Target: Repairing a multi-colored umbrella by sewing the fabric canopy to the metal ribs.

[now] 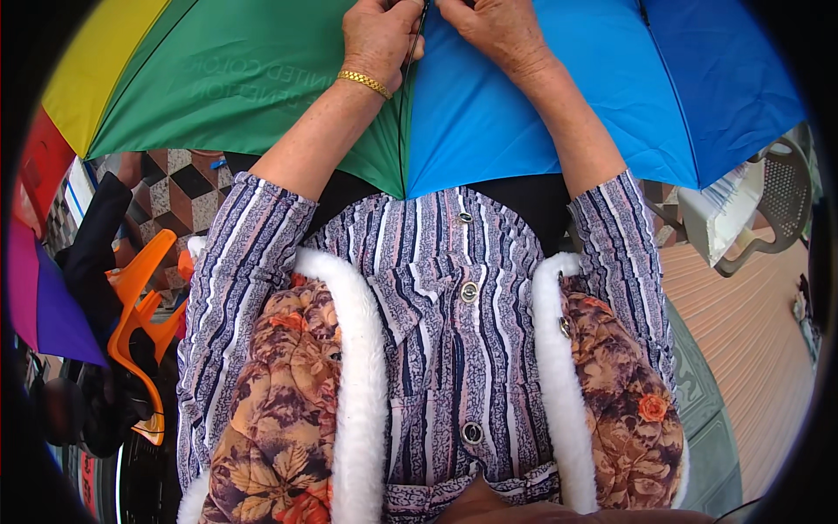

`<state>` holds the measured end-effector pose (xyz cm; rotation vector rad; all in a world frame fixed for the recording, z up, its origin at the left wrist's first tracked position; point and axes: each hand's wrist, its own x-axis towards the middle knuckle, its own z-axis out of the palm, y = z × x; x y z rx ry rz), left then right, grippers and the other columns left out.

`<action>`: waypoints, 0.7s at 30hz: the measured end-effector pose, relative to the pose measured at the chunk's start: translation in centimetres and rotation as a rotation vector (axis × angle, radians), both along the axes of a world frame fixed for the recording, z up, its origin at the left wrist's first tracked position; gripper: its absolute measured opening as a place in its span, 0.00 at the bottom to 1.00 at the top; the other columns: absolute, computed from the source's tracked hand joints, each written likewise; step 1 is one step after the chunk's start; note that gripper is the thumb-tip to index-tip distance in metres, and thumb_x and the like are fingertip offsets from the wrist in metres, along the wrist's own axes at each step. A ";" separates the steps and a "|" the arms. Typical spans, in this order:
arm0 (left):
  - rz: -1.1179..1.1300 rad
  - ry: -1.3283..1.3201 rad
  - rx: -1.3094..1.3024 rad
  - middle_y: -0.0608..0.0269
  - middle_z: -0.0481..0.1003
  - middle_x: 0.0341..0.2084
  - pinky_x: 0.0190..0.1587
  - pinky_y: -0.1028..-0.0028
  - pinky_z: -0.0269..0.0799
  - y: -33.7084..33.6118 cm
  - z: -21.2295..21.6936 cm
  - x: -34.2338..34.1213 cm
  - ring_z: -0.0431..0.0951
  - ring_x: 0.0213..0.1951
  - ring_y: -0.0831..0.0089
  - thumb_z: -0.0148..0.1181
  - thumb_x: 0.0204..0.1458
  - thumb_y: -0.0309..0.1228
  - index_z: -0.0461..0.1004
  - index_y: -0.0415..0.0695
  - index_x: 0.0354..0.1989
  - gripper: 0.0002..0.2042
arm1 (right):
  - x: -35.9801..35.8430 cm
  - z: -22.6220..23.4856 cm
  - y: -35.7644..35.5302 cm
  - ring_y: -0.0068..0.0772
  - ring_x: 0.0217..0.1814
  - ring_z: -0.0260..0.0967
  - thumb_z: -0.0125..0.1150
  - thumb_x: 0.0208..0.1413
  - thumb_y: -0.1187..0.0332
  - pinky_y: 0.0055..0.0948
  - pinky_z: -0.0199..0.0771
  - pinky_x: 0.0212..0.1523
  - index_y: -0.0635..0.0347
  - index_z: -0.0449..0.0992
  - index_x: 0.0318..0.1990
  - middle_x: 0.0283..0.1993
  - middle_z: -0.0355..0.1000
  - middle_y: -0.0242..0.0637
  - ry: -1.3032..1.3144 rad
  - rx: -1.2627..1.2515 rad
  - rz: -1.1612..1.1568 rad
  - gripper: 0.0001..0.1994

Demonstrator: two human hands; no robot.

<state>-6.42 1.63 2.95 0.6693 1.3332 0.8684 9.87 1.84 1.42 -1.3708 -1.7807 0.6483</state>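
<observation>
A multicoloured umbrella [489, 113], spread open with its inner side toward me, lies across my lap and fills the upper part of the view. Yellow, green, light blue and dark blue panels show. Between the green and light blue panels runs a thin dark rib [402, 131]. My left hand [381, 42], with a gold bracelet [365, 84] at the wrist, is closed on the umbrella at this rib. Just right of it, my right hand [499, 33] is closed in a pinch beside the same rib. Its fingertips meet the upper picture edge, so what they pinch is hidden.
At left stand an orange plastic chair [135, 323] and a purple and magenta umbrella [57, 306], with dark clothing nearby. On the right are a white container [720, 214] and a grey perforated chair [783, 196]. Patterned tiles [188, 179] cover the floor.
</observation>
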 end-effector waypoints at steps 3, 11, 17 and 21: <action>0.000 -0.002 0.015 0.68 0.69 0.18 0.12 0.76 0.58 -0.1 0.0 -0.2 0.64 0.10 0.77 0.58 0.61 0.26 0.72 0.44 0.34 0.03 | -0.1 0.6 -0.3 0.51 0.34 0.76 0.63 0.53 0.71 0.41 0.76 0.37 0.62 0.79 0.32 0.31 0.77 0.48 0.051 0.055 0.002 0.04; 0.059 -0.025 0.011 0.68 0.68 0.18 0.12 0.75 0.57 -0.1 -0.7 -1.3 0.63 0.10 0.77 0.58 0.61 0.26 0.71 0.43 0.34 0.04 | 2.6 0.3 -0.4 0.41 0.34 0.78 0.62 0.55 0.72 0.37 0.77 0.36 0.61 0.80 0.32 0.32 0.78 0.43 0.126 -0.128 -0.165 0.04; 0.055 -0.049 0.026 0.67 0.68 0.18 0.13 0.76 0.58 -0.4 -0.7 -1.1 0.63 0.11 0.76 0.57 0.62 0.26 0.71 0.44 0.33 0.05 | 1.1 -1.3 0.2 0.30 0.35 0.79 0.59 0.63 0.70 0.31 0.80 0.39 0.57 0.78 0.36 0.33 0.79 0.33 1.007 -0.527 -0.272 0.04; 0.068 -0.014 0.014 0.67 0.68 0.18 0.13 0.75 0.59 -0.2 -0.6 -0.9 0.64 0.11 0.76 0.58 0.62 0.26 0.71 0.44 0.33 0.05 | -0.8 0.9 0.8 0.31 0.34 0.78 0.57 0.66 0.69 0.30 0.81 0.40 0.56 0.75 0.42 0.32 0.78 0.33 1.516 -0.621 -0.234 0.03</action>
